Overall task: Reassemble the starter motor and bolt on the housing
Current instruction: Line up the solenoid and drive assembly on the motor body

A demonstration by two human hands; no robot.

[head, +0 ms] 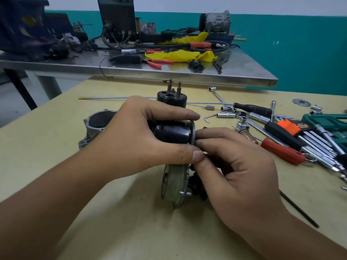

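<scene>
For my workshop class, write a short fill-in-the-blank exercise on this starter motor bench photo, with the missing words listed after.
1. The left hand grips the black ____ of the starter motor.
2. The grey aluminium housing lies to the ____ of the person's hands.
3. The hex key set sits in an ____ holder.
4. The cloth on the steel table is ____.

Missing words: body; left; orange; yellow

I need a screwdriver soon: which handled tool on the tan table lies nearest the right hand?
The red-handled screwdriver, just beyond the right hand. The black-handled driver with red bands lies farther back among the chrome sockets.
</scene>
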